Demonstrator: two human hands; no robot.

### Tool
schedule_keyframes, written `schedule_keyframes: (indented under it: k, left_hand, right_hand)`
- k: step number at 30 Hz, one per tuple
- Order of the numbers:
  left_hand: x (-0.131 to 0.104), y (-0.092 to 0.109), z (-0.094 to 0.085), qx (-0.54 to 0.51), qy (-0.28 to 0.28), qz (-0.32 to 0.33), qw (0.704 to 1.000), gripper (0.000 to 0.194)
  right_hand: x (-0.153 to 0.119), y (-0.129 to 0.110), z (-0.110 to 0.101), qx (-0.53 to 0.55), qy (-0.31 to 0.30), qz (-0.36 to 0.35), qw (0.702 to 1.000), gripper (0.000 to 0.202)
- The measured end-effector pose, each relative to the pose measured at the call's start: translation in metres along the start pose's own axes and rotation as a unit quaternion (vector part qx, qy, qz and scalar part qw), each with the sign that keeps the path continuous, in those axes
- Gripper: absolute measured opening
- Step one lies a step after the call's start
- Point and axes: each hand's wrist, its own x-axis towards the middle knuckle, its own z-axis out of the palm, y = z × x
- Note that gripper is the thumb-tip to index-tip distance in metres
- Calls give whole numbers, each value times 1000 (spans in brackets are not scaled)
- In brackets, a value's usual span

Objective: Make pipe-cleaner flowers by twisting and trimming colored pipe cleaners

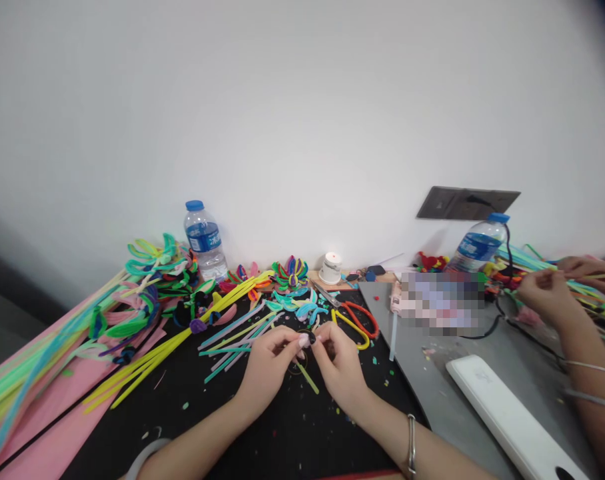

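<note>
My left hand (271,363) and my right hand (338,360) meet over the black mat (292,433), fingertips pinched together. Between them is a small black piece (311,338), gripped from both sides; its exact form is too small to tell. A short yellow-green pipe cleaner (307,377) slants down below my fingertips. Just beyond my hands lie light blue fuzzy petal shapes (305,307). Scissors (357,323) with yellow and red handles rest behind my right hand. Cut teal, lilac and yellow stems (232,340) lie left of my left hand.
Long yellow pipe cleaners (167,350) and colourful fuzzy flowers (142,307) fill the left. Bottles stand left (204,243) and right (477,247). A white spool (331,268) is near the wall. A white device (512,417) lies right, below another person's hands (547,293).
</note>
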Motion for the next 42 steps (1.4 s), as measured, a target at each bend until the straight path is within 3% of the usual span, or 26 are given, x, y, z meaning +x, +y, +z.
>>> schedule_keyframes:
  k: [8, 17, 25, 28, 31, 35, 39, 42]
  left_hand:
    - [2, -1, -3, 20, 7, -29, 999, 22]
    - [7, 1, -10, 125, -59, 20, 990, 26]
    - [5, -3, -13, 233, -122, 106, 959, 26]
    - [5, -7, -12, 258, -150, 123, 947, 25]
    - [4, -10, -11, 269, -171, 135, 938, 24]
    - [4, -9, -11, 248, -151, 117, 950, 24]
    - [6, -7, -14, 226, -102, 98, 964, 27]
    - [7, -6, -15, 223, -90, 92, 966, 27]
  right_hand:
    - [9, -4, -11, -63, -57, -25, 996, 20]
    - [13, -1, -15, 68, -111, 62, 990, 20]
    - [15, 0, -16, 74, -135, 89, 984, 18]
    - [16, 0, -15, 33, -169, 68, 983, 17]
    - [17, -2, -16, -55, -194, -8, 979, 18]
    - [19, -5, -21, -107, -188, -76, 973, 19]
    - [21, -1, -25, -100, -149, -27, 983, 27]
    - [21, 2, -25, -74, -154, -4, 985, 24]
